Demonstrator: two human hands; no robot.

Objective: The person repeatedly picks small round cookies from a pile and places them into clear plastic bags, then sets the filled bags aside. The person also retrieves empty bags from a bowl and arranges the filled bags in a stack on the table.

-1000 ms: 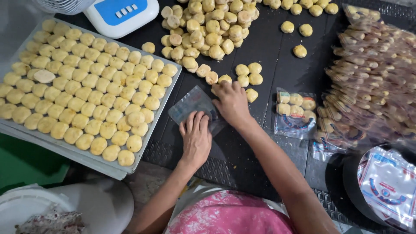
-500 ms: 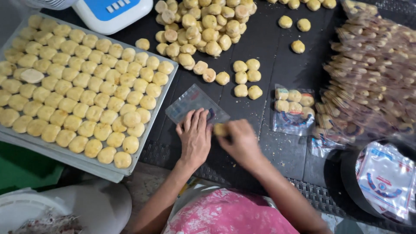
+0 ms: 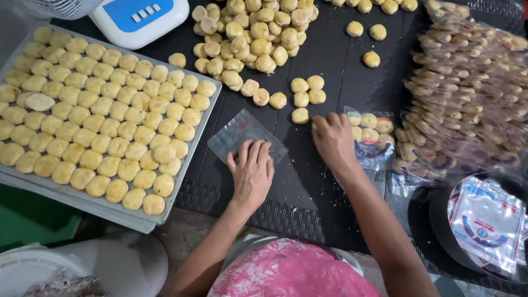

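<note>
Left hand: I see my left hand [image 3: 252, 171] lying flat, fingers spread, pressing the near corner of a clear plastic bag [image 3: 246, 135] onto the mat; it grips nothing.
Right hand: my right hand [image 3: 333, 138] is knuckles-up with fingers curled under, just below a loose pastry [image 3: 300, 115]; I cannot tell whether it pinches anything.
Bag: thin, glossy, rectangular, lying flat and askew between the tray and my right hand.
Filled packet: a printed bag [image 3: 372, 137] holding round pastries lies touching my right hand's outer side.
Tray: a pale metal tray [image 3: 204, 125] on the left carries tight rows of round, matte golden pastries.
Heap: a loose pile of pastries [image 3: 254, 33] sits beyond the bag.
Stack: sealed packets [image 3: 473, 99] are heaped at right.
Surface: black woven mat [image 3: 308, 181].
</note>
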